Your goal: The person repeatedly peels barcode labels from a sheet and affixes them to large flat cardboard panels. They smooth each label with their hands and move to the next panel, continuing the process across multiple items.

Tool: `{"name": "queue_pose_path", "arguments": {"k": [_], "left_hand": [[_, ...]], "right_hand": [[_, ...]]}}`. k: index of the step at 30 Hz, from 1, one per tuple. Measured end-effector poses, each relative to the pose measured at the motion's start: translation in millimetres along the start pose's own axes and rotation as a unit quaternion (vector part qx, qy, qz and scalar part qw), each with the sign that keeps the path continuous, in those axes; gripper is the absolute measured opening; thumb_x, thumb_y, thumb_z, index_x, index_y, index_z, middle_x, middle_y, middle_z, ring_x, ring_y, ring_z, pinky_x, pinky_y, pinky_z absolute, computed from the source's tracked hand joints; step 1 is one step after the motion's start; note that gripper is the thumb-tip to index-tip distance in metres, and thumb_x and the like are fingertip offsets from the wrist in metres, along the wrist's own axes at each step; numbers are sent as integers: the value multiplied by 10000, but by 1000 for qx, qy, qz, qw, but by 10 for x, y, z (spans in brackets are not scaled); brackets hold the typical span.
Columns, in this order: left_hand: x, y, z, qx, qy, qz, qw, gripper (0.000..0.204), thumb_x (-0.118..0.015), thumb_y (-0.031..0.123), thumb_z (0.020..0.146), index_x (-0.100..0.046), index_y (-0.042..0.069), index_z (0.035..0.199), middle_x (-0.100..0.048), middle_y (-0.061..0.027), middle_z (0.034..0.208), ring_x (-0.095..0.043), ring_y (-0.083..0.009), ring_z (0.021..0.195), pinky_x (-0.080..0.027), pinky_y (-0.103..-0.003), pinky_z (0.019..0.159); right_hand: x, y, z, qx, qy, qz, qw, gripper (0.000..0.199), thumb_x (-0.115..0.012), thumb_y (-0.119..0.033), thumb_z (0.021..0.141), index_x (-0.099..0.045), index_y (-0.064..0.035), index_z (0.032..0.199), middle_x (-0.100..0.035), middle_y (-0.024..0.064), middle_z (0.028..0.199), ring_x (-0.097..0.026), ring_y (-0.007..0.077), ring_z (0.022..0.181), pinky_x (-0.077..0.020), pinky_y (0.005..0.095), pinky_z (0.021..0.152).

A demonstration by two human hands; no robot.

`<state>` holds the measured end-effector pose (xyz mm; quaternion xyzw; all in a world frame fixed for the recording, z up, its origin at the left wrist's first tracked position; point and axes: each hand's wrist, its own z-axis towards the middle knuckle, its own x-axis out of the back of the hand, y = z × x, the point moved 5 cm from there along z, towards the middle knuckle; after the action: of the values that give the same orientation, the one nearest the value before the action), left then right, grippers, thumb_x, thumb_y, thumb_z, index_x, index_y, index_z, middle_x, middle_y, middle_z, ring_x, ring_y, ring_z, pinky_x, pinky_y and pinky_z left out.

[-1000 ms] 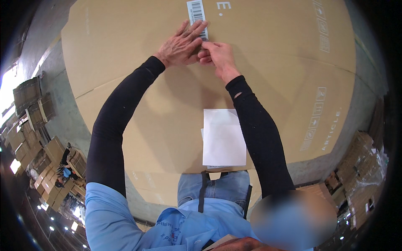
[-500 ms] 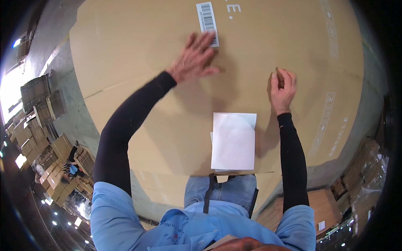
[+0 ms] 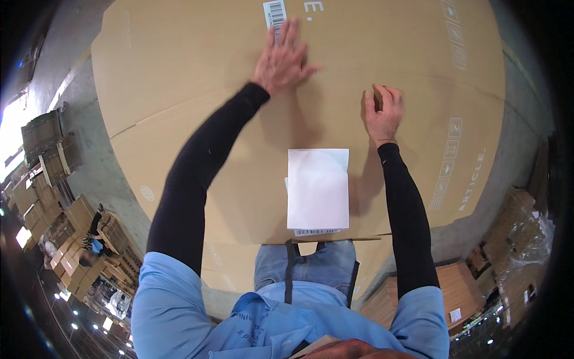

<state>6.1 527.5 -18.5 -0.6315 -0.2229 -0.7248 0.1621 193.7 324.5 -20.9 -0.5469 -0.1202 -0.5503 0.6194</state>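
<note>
Right hand, head view: so the right hand (image 3: 384,113) has come away from the barcode label (image 3: 274,12); a second ago it was right up there touching the left one. Looks to me like the label work is down to one hand now.
Right fingers: loosely curled, gap between thumb and fingertips, nothing visible in there. It's over the right half of the big carton (image 3: 179,78), well apart from the label.
Left hand: the left hand (image 3: 282,63) is spread flat, fingers apart, not gripping anything. Fingertips look to be resting on the label's near end, bit blurry tho.
Barcode label: on the carton's top, far from the near edge, just left of some white lettering (image 3: 313,7). It runs out past the left fingertips, away from the person.
White sheet: the white sheet (image 3: 318,188) lies near the middle of the carton's near edge, neither hand on it.
</note>
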Motion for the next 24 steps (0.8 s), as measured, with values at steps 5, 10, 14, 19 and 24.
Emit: {"name": "queue_pose_path", "arguments": {"k": [5, 10, 14, 19, 24], "left_hand": [[3, 667, -995, 9, -112, -75, 991, 630, -464, 618, 960, -638, 42, 1147, -143, -269, 1634, -115, -427, 1522, -113, -558, 1223], [254, 1000, -2436, 125, -90, -306, 939, 536, -597, 446, 957, -593, -15, 1230, -203, -225, 1632, -205, -396, 1503, -157, -512, 1228], [369, 1280, -3625, 435, -3, -461, 774, 627, -538, 396, 1026, -401, -31, 1465, -245, -185, 1629, -279, -315, 1486, -258, -461, 1191], [175, 1884, -4165, 609, -56, -637, 469, 810, -475, 514, 1031, -163, -11, 1564, -379, -198, 1561, -441, -339, 1397, -341, -511, 1119], [17, 2059, -3805, 538, -68, -593, 595, 814, -724, 388, 911, -303, -44, 1459, -553, -235, 1340, -572, -271, 1204, -468, -446, 943]], "right_hand": [[-49, -99, 98, -20, -18, 40, 999, 284, -744, -254, 845, -686, -52, 1036, -602, 116, 1025, -596, 301, 931, -501, 408, 812], [-79, -189, -169, -203, 4, 210, 956, 369, -732, -304, 858, -663, -17, 1079, -607, 152, 1050, -587, 294, 947, -492, 402, 829], [217, -345, -1211, -333, -13, 197, 922, 546, -710, -390, 886, -599, 32, 1215, -603, 205, 1143, -573, 329, 1028, -469, 432, 915], [652, -678, -2605, -438, -156, 232, 854, 691, -696, -444, 893, -523, 51, 1343, -579, 238, 1237, -558, 355, 1157, -453, 436, 986], [647, -862, -2895, -413, -214, 316, 827, 706, -721, -413, 875, -508, 42, 1371, -574, 240, 1299, -568, 352, 1196, -451, 423, 1019]]}}
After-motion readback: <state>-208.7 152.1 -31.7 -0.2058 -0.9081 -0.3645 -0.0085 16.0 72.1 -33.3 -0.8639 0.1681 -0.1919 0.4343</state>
